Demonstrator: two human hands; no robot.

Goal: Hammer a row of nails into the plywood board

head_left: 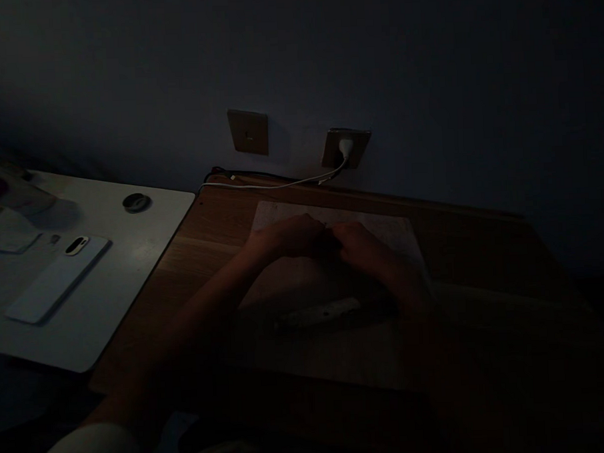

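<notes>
- Long, narrow, pale-faced object [330, 312]: probably stiff and light, maybe slick; its middle looks the best hold, the right end being lost in shadow.
- It lies on a pale rectangular mat [289, 274], between the fingers and the near edge of the brown wooden table [193, 251], apart from them.
- Left hand [300, 235], right hand [357, 241]: fingers curled, meeting toward the far edge; too dark to tell what they grip.
</notes>
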